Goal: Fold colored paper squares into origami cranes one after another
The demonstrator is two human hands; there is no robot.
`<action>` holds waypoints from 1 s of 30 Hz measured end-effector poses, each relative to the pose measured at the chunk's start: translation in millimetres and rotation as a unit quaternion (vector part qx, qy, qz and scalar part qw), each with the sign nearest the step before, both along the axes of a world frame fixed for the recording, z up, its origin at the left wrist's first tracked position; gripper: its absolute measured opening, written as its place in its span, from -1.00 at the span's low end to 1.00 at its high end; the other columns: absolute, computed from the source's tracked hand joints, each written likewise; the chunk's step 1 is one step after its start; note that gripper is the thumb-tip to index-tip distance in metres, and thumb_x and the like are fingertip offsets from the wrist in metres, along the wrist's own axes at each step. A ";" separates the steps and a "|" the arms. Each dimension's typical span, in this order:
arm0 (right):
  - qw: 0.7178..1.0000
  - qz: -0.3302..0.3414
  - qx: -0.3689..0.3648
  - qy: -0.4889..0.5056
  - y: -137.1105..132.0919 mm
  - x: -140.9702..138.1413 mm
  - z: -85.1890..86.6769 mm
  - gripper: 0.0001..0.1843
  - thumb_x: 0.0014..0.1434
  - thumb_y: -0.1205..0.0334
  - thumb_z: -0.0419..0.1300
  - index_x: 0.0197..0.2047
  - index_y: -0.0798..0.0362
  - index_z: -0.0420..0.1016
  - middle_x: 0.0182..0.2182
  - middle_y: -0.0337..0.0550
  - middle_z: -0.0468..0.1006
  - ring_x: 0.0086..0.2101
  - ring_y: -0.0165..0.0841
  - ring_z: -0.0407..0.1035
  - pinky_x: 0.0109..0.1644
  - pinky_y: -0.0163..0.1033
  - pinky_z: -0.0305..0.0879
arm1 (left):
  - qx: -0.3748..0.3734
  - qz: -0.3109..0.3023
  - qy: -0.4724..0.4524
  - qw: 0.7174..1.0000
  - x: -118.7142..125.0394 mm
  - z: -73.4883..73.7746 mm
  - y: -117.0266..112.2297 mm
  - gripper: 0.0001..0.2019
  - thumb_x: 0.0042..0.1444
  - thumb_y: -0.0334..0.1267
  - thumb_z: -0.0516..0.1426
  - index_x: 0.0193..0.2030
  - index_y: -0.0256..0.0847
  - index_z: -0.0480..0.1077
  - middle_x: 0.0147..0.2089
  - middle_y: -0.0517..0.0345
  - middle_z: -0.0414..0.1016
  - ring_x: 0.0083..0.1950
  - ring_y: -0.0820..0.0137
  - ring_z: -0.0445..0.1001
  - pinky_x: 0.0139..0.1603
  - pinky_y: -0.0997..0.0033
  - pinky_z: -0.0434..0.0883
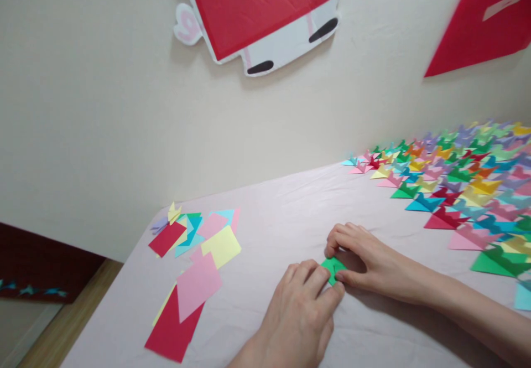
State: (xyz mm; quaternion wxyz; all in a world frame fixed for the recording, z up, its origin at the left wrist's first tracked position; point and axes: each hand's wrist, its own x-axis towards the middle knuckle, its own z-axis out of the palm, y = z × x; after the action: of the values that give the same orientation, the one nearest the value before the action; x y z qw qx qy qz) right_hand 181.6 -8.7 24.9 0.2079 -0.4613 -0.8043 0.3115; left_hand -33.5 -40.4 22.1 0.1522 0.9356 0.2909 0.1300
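A small green folded paper (332, 269) lies on the pale pink tabletop (290, 218), pinched between both hands. My left hand (301, 312) comes from the lower middle, its fingertips curled and pressed on the paper's lower left edge. My right hand (365, 260) reaches in from the right, fingers bent over the paper's upper right side. Most of the green paper is hidden under the fingers.
Loose flat sheets of coloured paper (194, 263) in red, pink, yellow and blue lie scattered at the left. Several finished folded paper figures (460, 191) in many colours cover the table's right side. A cream wall with red decorations (265, 8) rises behind. The table's left edge drops to the floor (53, 335).
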 end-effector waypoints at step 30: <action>0.995 -0.054 -0.041 0.074 1.5 3.4 -3.0 -0.71 0.02 0.49 -0.01 -0.23 0.01 0.38 -0.32 -0.18 0.45 -0.28 -0.28 0.33 -0.18 -0.17 0.27 | 0.029 0.006 0.003 1.000 0.7 -1.2 -3.8 -0.65 0.05 -0.51 0.10 -0.01 -0.18 0.34 -0.03 0.00 0.40 -0.07 0.18 0.31 -0.12 0.16 0.37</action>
State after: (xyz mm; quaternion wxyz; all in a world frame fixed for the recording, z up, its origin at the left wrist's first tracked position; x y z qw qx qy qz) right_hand 185.0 -7.2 21.9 0.2640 -0.4880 -0.7473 0.3657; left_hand -32.8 -44.2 20.9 0.1236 0.9382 0.2932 0.1364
